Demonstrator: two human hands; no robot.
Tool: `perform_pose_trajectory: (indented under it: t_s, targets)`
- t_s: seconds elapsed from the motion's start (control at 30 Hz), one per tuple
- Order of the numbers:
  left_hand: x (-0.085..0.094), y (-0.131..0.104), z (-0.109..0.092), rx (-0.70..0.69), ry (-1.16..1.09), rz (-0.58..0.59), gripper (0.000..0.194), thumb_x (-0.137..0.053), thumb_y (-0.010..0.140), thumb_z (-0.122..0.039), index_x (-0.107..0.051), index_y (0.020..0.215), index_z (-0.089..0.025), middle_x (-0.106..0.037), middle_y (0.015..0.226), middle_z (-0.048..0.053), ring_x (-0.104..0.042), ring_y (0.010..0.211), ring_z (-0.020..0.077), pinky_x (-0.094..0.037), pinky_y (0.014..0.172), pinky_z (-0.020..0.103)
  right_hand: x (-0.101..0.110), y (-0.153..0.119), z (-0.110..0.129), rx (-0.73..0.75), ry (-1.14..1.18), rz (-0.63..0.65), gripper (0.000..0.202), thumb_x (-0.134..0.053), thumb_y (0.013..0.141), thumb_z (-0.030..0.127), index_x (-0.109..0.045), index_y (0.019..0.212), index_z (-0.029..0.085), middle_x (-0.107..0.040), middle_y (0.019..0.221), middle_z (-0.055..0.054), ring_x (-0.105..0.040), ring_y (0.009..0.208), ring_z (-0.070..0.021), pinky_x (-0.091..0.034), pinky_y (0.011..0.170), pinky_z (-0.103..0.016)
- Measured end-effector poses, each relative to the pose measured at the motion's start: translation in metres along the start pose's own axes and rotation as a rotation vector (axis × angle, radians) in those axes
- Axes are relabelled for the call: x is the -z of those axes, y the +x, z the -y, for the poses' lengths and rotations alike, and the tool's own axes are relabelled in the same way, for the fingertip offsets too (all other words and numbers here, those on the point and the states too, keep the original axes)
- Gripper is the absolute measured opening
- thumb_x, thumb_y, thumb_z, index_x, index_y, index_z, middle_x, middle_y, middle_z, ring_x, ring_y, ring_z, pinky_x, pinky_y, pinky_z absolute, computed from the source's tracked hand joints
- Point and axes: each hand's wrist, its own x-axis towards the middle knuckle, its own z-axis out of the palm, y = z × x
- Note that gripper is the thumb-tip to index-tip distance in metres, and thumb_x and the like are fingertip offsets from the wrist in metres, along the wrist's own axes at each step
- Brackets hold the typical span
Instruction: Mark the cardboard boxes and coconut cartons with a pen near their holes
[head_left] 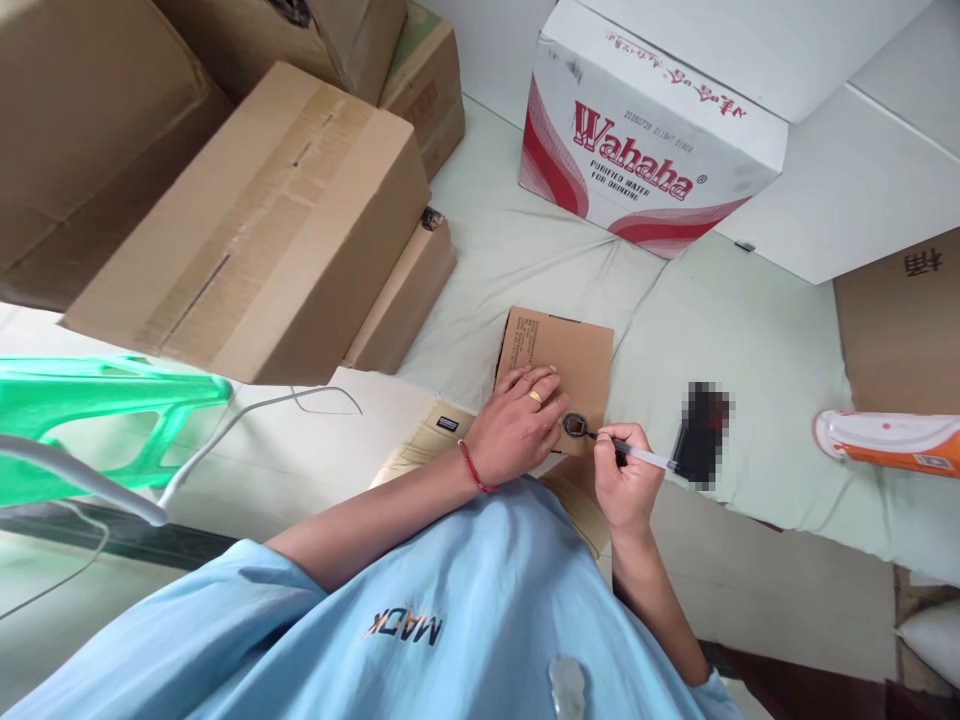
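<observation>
A small flat brown cardboard box [589, 360] lies at the near edge of the light green cloth, with printed text along its left side. My left hand [521, 425], wearing a gold ring and a red wrist cord, rests flat on the box with its fingers spread a little. In my right hand [626, 480] is a pen [645, 455], pinched between the fingers. The pen's dark tip touches or nearly touches the box beside a dark round mark [574, 425] near its lower right corner.
Large cardboard boxes [285, 220] stand at the left and a Wahaha carton [637, 140] at the back. Right of my hands lie a pixelated dark object [701, 435] and an orange-white package [892, 437]. A green stool [172, 420] and a white cable [217, 430] are at the left.
</observation>
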Motion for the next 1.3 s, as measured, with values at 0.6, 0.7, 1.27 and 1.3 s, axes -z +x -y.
perform_pose_trajectory:
  t_s: [0.6,0.7,1.27,1.3]
  targets:
    - [0.000,-0.001,0.000,0.009,-0.015,0.039,0.026,-0.057,0.106,-0.022,-0.075,0.124,-0.017,-0.074,0.138,0.015,-0.063,0.142,0.0323,-0.050,0.119,0.052,-0.001,-0.003,0.004,0.059,0.070,0.130,0.017,-0.062,0.099,0.034,-0.070,0.090,0.022,-0.068,0.074,0.001,-0.060,0.065,-0.0148,-0.049,0.062,-0.026]
    - [0.000,-0.001,0.000,0.007,-0.011,0.018,0.025,-0.056,0.106,-0.021,-0.075,0.123,-0.017,-0.075,0.136,0.015,-0.064,0.141,0.0321,-0.050,0.119,0.052,-0.003,-0.003,0.005,0.051,0.088,0.143,0.018,-0.062,0.099,0.035,-0.070,0.090,0.022,-0.068,0.074,0.001,-0.059,0.063,-0.0141,-0.049,0.061,-0.026]
    - [0.000,-0.001,0.000,0.023,-0.044,0.045,0.027,-0.057,0.105,-0.021,-0.076,0.124,-0.017,-0.074,0.137,0.016,-0.063,0.143,0.0328,-0.050,0.120,0.054,-0.003,-0.001,0.007,0.036,0.111,0.170,0.025,-0.063,0.103,0.045,-0.074,0.099,0.022,-0.072,0.074,0.000,-0.066,0.063,-0.0156,-0.054,0.061,-0.028]
    - [0.000,-0.001,0.000,0.020,-0.037,0.041,0.026,-0.057,0.106,-0.021,-0.076,0.124,-0.017,-0.074,0.137,0.016,-0.063,0.142,0.0327,-0.050,0.120,0.054,-0.004,-0.001,0.007,0.033,0.107,0.172,0.026,-0.063,0.104,0.045,-0.074,0.100,0.022,-0.073,0.075,0.000,-0.067,0.064,-0.0159,-0.054,0.061,-0.028]
